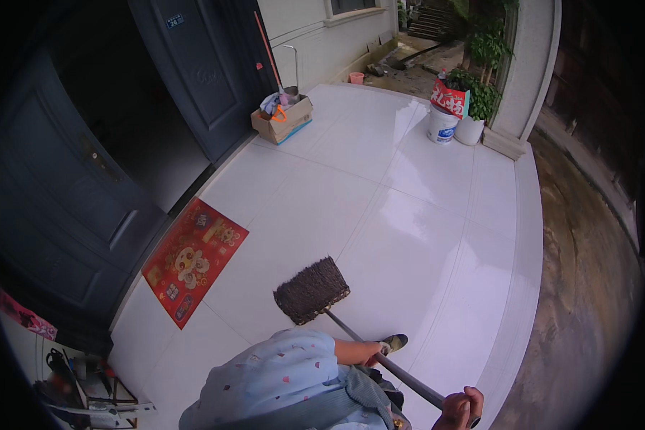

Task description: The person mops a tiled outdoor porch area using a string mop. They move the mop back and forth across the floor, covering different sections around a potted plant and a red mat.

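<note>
A long-handled mop with a dark brown shaggy head (313, 290) rests on the white tiled floor (333, 215), in front of the person. Its grey metal handle (408, 379) slants down to the lower right. Partway along the handle, my left hand (373, 352) is closed round it, at the end of a light patterned sleeve. My right hand (459, 409) grips the handle near its upper end, at the bottom edge of the picture. A shoe (396, 342) shows just beyond my left hand. The red doormat (193, 263) lies left of the mop head.
Dark double doors (86, 161) stand at left, one leaf open. Beyond are a cardboard box (285, 126) of cleaning things, a pink bucket (356, 78), a white bucket (442, 126) bearing a red bag, and a potted plant (468, 130). A pillar (521, 80) rises at the floor's right edge.
</note>
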A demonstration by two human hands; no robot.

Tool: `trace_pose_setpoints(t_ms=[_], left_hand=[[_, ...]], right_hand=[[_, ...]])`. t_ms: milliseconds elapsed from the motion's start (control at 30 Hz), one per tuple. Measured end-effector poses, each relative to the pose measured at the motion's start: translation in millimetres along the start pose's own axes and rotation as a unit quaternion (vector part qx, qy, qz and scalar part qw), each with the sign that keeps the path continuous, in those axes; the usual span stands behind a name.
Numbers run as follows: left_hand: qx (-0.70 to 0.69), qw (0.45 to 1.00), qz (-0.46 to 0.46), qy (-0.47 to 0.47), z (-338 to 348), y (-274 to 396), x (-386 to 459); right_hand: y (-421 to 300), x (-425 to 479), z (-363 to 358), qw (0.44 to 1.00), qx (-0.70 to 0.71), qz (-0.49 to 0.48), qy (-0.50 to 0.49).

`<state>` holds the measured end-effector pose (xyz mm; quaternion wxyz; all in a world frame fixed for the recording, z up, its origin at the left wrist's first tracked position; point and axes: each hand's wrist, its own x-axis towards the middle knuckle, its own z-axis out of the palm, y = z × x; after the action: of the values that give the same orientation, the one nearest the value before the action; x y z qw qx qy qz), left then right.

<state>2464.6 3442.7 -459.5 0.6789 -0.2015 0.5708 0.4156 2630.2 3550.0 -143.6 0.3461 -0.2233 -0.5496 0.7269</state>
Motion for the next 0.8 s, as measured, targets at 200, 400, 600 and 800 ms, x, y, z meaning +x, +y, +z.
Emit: trace_pose_setpoints(t_ms=[200, 400, 600, 800], left_hand=[[-0.306, 0.929, -0.116, 0.174, -35, -21, 124], [-0.349, 0.907, -0.138, 0.192, 4, 46, 106], [-0.364, 0.889, -0.163, 0.224, 6, 59, 102], [-0.121, 0.969, -0.160, 0.145, -56, 12, 188]], right_hand=[[29, 70, -11, 0.998, 0.002, 0.030, -0.050], [22, 139, -48, 0.995, 0.009, 0.100, -0.010], [33, 158, -67, 0.991, 0.030, 0.126, -0.031], [26, 163, -94, 0.984, 0.011, 0.170, -0.053]])
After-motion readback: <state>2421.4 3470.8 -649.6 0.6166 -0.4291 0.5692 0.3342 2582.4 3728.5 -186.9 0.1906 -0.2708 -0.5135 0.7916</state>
